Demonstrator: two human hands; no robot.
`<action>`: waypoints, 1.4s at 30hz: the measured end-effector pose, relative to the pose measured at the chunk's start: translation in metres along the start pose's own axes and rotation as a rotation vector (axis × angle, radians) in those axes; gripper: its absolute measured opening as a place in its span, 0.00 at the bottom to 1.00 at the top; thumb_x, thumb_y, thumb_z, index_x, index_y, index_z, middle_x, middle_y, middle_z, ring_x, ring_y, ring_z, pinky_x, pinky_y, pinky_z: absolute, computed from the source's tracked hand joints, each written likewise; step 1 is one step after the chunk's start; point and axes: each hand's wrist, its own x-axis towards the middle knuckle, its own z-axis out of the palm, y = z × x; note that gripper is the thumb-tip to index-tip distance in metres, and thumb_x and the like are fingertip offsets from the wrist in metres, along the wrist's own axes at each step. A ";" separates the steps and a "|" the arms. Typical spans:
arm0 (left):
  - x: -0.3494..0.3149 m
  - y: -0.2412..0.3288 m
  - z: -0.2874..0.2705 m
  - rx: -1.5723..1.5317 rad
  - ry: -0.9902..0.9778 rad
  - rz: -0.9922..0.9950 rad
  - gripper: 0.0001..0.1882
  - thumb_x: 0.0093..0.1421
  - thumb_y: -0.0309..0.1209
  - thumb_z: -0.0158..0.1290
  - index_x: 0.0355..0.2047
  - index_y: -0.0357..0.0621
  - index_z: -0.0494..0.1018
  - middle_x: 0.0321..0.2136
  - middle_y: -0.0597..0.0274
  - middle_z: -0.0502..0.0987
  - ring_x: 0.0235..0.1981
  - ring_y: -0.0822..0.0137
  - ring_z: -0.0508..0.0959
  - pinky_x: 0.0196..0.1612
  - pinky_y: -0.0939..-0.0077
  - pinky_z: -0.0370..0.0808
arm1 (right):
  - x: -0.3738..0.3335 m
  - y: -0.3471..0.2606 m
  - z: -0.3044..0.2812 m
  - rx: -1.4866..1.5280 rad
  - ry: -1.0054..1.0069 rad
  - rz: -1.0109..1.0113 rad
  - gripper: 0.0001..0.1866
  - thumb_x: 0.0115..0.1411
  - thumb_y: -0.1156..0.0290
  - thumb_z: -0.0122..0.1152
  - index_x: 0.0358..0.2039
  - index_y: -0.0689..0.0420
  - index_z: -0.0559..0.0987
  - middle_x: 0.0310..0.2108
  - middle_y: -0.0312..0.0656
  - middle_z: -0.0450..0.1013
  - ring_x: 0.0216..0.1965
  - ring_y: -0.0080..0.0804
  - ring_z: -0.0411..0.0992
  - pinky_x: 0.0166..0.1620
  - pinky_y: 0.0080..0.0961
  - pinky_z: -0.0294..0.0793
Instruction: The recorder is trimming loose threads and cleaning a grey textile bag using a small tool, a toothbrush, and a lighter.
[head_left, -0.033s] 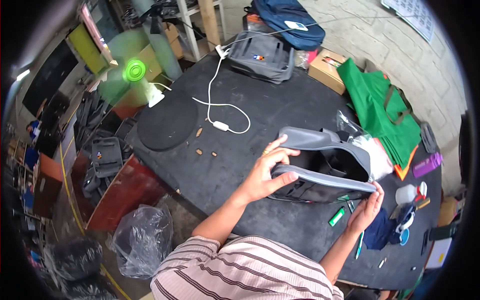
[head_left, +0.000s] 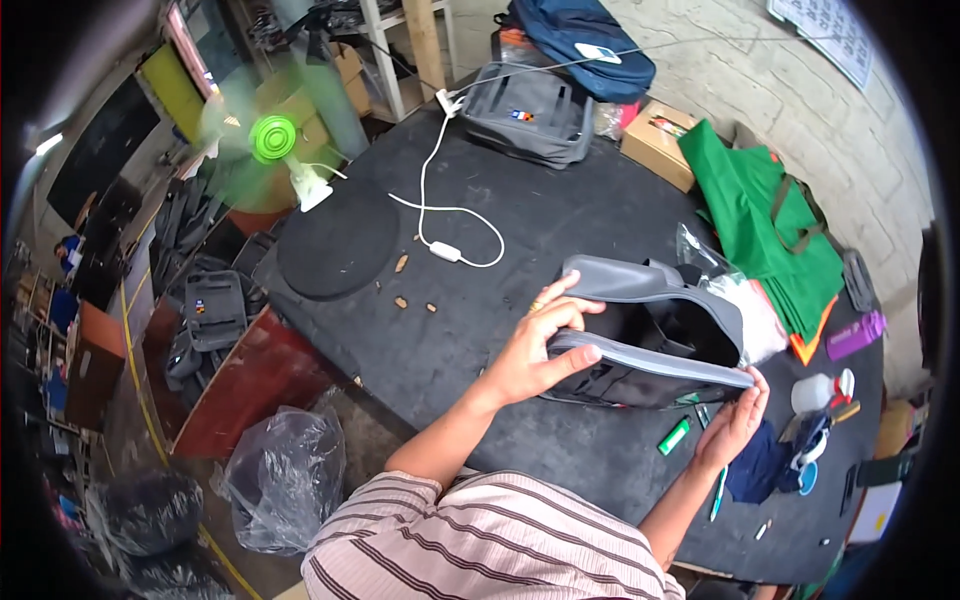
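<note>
The left hand (head_left: pixel 545 345) is gripping the left end of an open gray-and-black bag (head_left: pixel 645 383); the right hand (head_left: pixel 733 425) is holding its near right corner. The bag is resting on the black worktop (head_left: pixel 450 350), green fabric (head_left: pixel 760 235) lying beyond.

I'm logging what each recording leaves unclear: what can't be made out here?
All in the head view:
Bag: its inside floor, hidden by its near side and dark shadow.
Fan: blades blurred by spinning.
Backpack: top cut off by the upper edge.
Wall sheet: cut off by the upper edge; its print is too small.
</note>
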 end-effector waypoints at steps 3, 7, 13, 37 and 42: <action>0.001 0.002 0.001 0.040 -0.021 -0.019 0.16 0.55 0.40 0.59 0.26 0.44 0.65 0.50 0.56 0.73 0.67 0.50 0.49 0.63 0.55 0.48 | 0.001 0.000 0.000 -0.010 0.006 -0.018 0.16 0.69 0.65 0.44 0.48 0.64 0.69 0.42 0.42 0.70 0.45 0.25 0.67 0.52 0.22 0.62; 0.002 0.000 0.001 0.049 -0.008 -0.016 0.17 0.54 0.39 0.60 0.27 0.41 0.66 0.47 0.53 0.73 0.66 0.50 0.52 0.63 0.56 0.52 | 0.000 0.001 -0.002 0.025 0.010 -0.014 0.15 0.69 0.67 0.44 0.48 0.64 0.69 0.44 0.41 0.69 0.46 0.24 0.67 0.53 0.21 0.63; 0.005 -0.003 0.001 0.011 -0.033 -0.009 0.19 0.54 0.40 0.60 0.23 0.41 0.65 0.48 0.53 0.74 0.66 0.49 0.52 0.63 0.56 0.52 | 0.002 0.001 0.000 0.013 0.037 -0.022 0.14 0.68 0.66 0.44 0.46 0.64 0.69 0.43 0.41 0.69 0.46 0.26 0.67 0.54 0.25 0.63; 0.014 -0.023 0.010 -0.153 0.043 0.045 0.36 0.44 0.43 0.51 0.54 0.35 0.69 0.62 0.45 0.56 0.65 0.52 0.52 0.65 0.58 0.47 | -0.001 -0.002 0.003 -0.074 0.066 -0.081 0.23 0.58 0.63 0.54 0.49 0.66 0.68 0.50 0.48 0.67 0.52 0.38 0.67 0.55 0.32 0.64; 0.017 -0.019 0.010 -0.184 -0.036 0.016 0.42 0.45 0.46 0.51 0.58 0.32 0.63 0.63 0.45 0.52 0.66 0.54 0.50 0.66 0.61 0.42 | -0.002 -0.009 0.007 -0.048 0.074 -0.042 0.27 0.55 0.61 0.56 0.51 0.64 0.66 0.51 0.45 0.66 0.54 0.35 0.64 0.55 0.27 0.60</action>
